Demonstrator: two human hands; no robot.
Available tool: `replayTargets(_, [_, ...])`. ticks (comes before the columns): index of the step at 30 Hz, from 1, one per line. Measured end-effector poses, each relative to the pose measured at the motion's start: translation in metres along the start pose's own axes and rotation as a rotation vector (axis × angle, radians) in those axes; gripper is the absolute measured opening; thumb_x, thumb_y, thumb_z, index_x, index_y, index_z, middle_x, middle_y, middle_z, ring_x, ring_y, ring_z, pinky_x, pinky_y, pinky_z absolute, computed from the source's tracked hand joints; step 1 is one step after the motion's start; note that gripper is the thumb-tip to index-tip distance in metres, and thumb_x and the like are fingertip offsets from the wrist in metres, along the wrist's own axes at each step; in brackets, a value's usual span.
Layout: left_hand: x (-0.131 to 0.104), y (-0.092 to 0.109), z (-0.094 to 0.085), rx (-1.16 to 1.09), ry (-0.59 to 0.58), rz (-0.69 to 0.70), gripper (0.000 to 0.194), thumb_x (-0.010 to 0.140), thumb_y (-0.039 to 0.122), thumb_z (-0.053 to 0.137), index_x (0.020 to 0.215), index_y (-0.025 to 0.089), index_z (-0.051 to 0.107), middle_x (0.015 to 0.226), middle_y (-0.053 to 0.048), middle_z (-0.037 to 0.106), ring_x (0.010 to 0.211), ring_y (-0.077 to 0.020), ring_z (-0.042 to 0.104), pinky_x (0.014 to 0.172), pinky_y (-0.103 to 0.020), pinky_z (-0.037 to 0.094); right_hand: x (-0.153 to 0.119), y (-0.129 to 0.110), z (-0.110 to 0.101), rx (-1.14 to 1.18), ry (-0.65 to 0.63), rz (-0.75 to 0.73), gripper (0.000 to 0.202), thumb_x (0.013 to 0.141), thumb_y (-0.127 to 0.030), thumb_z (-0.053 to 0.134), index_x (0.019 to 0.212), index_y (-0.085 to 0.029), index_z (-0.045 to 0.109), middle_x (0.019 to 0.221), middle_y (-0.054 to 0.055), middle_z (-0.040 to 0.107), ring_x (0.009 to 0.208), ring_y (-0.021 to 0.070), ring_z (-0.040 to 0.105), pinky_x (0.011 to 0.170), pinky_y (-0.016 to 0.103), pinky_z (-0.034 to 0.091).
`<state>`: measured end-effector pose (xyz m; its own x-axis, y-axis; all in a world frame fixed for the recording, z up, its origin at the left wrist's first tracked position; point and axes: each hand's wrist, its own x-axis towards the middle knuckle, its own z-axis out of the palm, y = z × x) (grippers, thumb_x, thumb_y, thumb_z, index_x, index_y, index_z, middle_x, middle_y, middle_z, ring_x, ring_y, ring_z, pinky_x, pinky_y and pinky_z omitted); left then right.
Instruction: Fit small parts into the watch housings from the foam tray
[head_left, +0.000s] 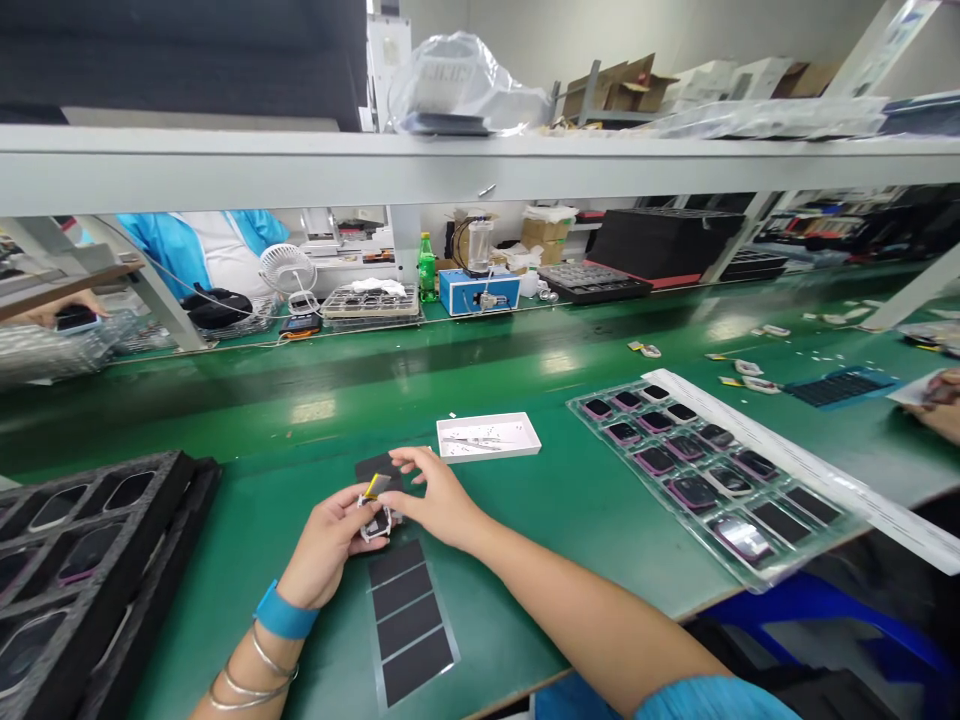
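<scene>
My left hand (341,532) is closed around a small white-framed watch case (376,524), its thumb and fingers gripping the edges. A flat battery (379,486) with a yellow end stands up from the case. My right hand (435,495) reaches in from the right, thumb tip against the battery and case; its index finger is raised apart from the thumb, and the other fingers are partly hidden. Beneath the hands lies a clear sheet with black rectangular stickers (411,622), and another dark piece (373,467) lies just behind them.
A white box (489,436) with tiny parts stands behind my hands. At right is a clear tray of watch screens (675,470); at left, a black foam tray (161,490). A shelf beam (480,170) crosses above. A co-worker's hand (937,408) is at the far right.
</scene>
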<state>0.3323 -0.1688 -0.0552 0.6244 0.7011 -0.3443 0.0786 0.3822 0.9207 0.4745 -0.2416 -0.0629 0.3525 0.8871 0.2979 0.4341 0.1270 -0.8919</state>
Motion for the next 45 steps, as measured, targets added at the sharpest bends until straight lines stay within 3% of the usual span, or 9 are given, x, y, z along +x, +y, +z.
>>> replayTargets(2, [0.0003, -0.0003, 0.0004, 0.022, -0.022, -0.008, 0.047, 0.06, 0.033, 0.077, 0.101, 0.015, 0.063, 0.086, -0.008, 0.067, 0.075, -0.0191, 0.063, 0.058, -0.026, 0.054, 0.0042, 0.0028, -0.0027, 0.094, -0.062, 0.054, 0.029, 0.076, -0.019, 0.066, 0.104, -0.019, 0.059, 0.099, 0.003, 0.061, 0.09, 0.0145, 0.057, 0.078, 0.026, 0.044])
replayTargets(5, [0.0006, 0.0009, -0.0002, -0.005, -0.082, -0.044, 0.04, 0.064, 0.03, 0.074, 0.1, 0.015, 0.065, 0.092, -0.01, 0.067, 0.081, -0.0215, 0.064, 0.063, -0.028, 0.055, 0.0065, 0.0027, -0.0039, 0.084, -0.055, 0.011, 0.006, 0.08, -0.014, 0.061, 0.083, -0.018, 0.065, 0.084, 0.0, 0.062, 0.081, 0.0126, 0.058, 0.077, 0.025, 0.043])
replayTargets(10, [-0.0005, 0.0035, -0.0012, -0.084, -0.19, -0.085, 0.042, 0.064, 0.021, 0.074, 0.105, 0.017, 0.063, 0.101, -0.01, 0.065, 0.097, -0.0249, 0.061, 0.079, -0.03, 0.053, 0.0043, -0.0033, -0.0041, 0.008, 0.019, -0.028, 0.008, 0.08, -0.011, 0.061, 0.079, -0.018, 0.065, 0.081, 0.0, 0.063, 0.082, 0.0129, 0.057, 0.082, 0.026, 0.041])
replayTargets(15, [0.0011, -0.001, -0.0015, -0.008, -0.179, -0.017, 0.048, 0.063, 0.02, 0.076, 0.108, 0.016, 0.059, 0.097, -0.01, 0.066, 0.091, -0.0226, 0.063, 0.074, -0.027, 0.052, 0.0023, -0.0034, -0.0024, -0.041, 0.04, -0.109, 0.007, 0.08, -0.011, 0.061, 0.08, -0.018, 0.064, 0.083, -0.001, 0.064, 0.084, 0.0127, 0.057, 0.088, 0.028, 0.038])
replayTargets(23, [-0.0001, 0.005, -0.0023, -0.119, -0.24, -0.053, 0.041, 0.068, 0.017, 0.065, 0.108, 0.015, 0.059, 0.106, -0.011, 0.063, 0.098, -0.0269, 0.06, 0.082, -0.033, 0.051, 0.0028, -0.0033, -0.0013, -0.041, 0.073, -0.101, 0.007, 0.08, -0.011, 0.061, 0.08, -0.018, 0.064, 0.082, -0.001, 0.064, 0.083, 0.0127, 0.057, 0.084, 0.027, 0.039])
replayTargets(33, [0.0026, -0.0021, -0.0023, -0.007, -0.241, -0.013, 0.053, 0.064, 0.018, 0.076, 0.113, 0.017, 0.056, 0.102, -0.01, 0.064, 0.092, -0.0205, 0.062, 0.078, -0.026, 0.051, 0.0016, -0.0037, -0.0007, -0.046, 0.054, -0.098, 0.007, 0.08, -0.011, 0.061, 0.08, -0.017, 0.064, 0.081, 0.0, 0.063, 0.082, 0.0134, 0.055, 0.079, 0.026, 0.041])
replayTargets(45, [0.0045, -0.0029, -0.0031, 0.057, -0.17, -0.022, 0.047, 0.066, 0.027, 0.075, 0.107, 0.015, 0.057, 0.085, -0.006, 0.065, 0.078, -0.016, 0.063, 0.067, -0.023, 0.051, -0.0002, -0.0026, 0.0019, -0.067, 0.044, -0.13, 0.007, 0.08, -0.011, 0.061, 0.081, -0.017, 0.064, 0.08, 0.0, 0.064, 0.079, 0.0127, 0.056, 0.077, 0.024, 0.041])
